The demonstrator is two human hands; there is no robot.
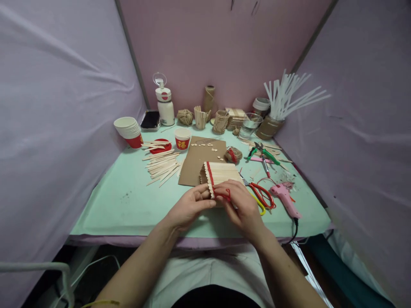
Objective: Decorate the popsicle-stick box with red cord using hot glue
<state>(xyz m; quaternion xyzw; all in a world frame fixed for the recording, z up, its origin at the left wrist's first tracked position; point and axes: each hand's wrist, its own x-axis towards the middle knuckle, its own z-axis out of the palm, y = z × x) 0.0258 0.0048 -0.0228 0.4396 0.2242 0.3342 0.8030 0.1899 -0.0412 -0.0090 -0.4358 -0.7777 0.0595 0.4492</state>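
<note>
Red yarn (pixel 209 173) on pale, ribbed wooden-stick model (pixel 224 172)
Your left hand (pixel 193 204) pinches its eight-o'clock edge, your right hand (pixel 241 205) the yarn; best lay it taut.

A pale green surface (pixel 109 207) carries, at left, stacked paper cups (pixel 129 130) and loose wooden sticks (pixel 163 165). A brown cardboard sheet (pixel 195 164) lies mid-surface. Along the back stand a white bottle (pixel 166 113), a ball of twine (pixel 185 117) and a clear cup (pixel 249 125). At right lie green-handled pliers (pixel 269 155), red-handled scissors (pixel 257 188) and a pink glue gun (pixel 287 201). The slatted wooden piece (pixel 224 172) may rest there too; its underside is hidden.
</note>
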